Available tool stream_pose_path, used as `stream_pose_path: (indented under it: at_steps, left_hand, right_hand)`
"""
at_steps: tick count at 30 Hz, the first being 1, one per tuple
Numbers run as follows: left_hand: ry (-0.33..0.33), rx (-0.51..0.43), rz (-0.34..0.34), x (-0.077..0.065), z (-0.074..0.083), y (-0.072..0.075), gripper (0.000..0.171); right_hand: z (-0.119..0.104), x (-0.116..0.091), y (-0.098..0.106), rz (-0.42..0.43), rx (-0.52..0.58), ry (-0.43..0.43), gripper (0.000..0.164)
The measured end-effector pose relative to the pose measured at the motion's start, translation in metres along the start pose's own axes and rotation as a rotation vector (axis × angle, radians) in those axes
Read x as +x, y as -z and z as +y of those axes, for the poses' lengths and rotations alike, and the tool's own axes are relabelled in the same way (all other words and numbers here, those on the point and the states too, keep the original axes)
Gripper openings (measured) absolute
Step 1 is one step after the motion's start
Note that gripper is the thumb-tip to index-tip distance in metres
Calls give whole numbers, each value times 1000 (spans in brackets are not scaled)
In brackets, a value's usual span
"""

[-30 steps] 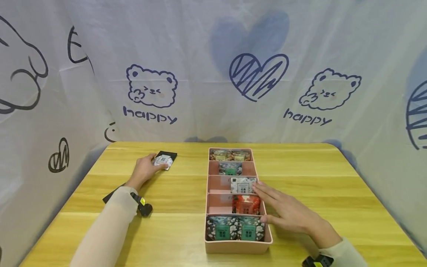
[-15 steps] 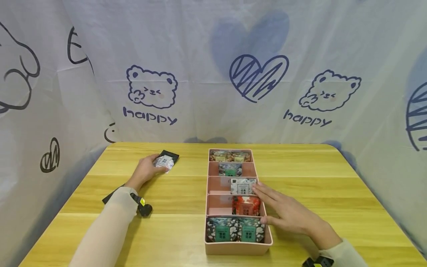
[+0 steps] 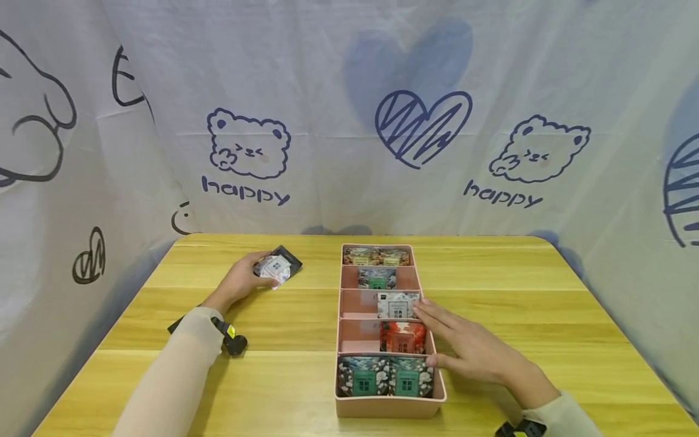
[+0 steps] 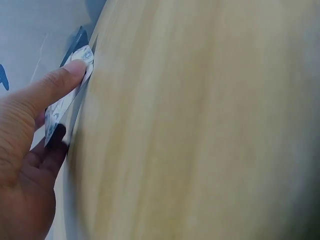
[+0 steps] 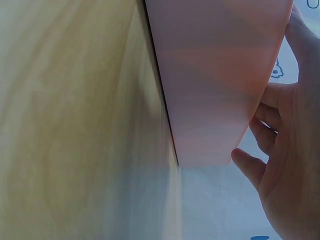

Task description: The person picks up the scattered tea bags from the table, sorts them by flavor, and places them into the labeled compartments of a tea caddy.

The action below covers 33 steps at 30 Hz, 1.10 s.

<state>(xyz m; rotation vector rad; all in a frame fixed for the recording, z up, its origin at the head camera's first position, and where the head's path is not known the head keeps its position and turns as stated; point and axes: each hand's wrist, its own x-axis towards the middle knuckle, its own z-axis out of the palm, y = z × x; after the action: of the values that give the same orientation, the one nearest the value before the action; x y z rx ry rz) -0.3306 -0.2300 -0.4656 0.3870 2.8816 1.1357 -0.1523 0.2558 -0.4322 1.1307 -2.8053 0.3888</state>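
Observation:
At the left of the table, my left hand [image 3: 244, 280] pinches a white patterned tea sachet [image 3: 273, 269] between thumb and fingers. A black sachet [image 3: 293, 260] sticks out from behind it, overlapped by the white one. The left wrist view has the thumb on the white sachet's face [image 4: 62, 107] with fingers beneath, close over the wood. My right hand [image 3: 475, 349] rests along the right rim of a pink compartment box [image 3: 390, 408], fingers nearly straight. Its fingertips reach a white sachet [image 3: 397, 305] in the middle compartment; in the right wrist view they lie at the box's edge.
Inside the box are yellow-labelled sachets [image 3: 377, 256] at the back, a green-labelled one [image 3: 377, 278], a red one [image 3: 404, 337], and green-labelled ones [image 3: 384, 376] in front. Another dark flat item [image 3: 176, 325] is partly hidden under the left forearm. A printed curtain [image 3: 333, 176] stands behind the table.
The white and black sachets have shifted slightly right and toward me and turned a little, with the left hand following. The right hand and the box have stayed put.

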Motion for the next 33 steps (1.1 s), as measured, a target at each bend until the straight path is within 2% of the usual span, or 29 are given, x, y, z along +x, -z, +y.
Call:
stream_pose_path:
  at_steps: [7, 12, 26, 33]
  left_hand:
    - [-15, -4, 10, -2, 2, -1, 87]
    - [-32, -10, 25, -4, 5, 0, 80]
    - [19, -170, 27, -9, 16, 3, 63]
    - [-8, -245, 49, -10, 25, 6, 62]
  right_hand:
    - [-1, 0, 0, -1, 3, 0, 81]
    - [-2, 0, 1, -3, 12, -13, 80]
    - [-2, 0, 0, 7, 11, -7, 80]
    - [-3, 0, 1, 5, 9, -1, 80]
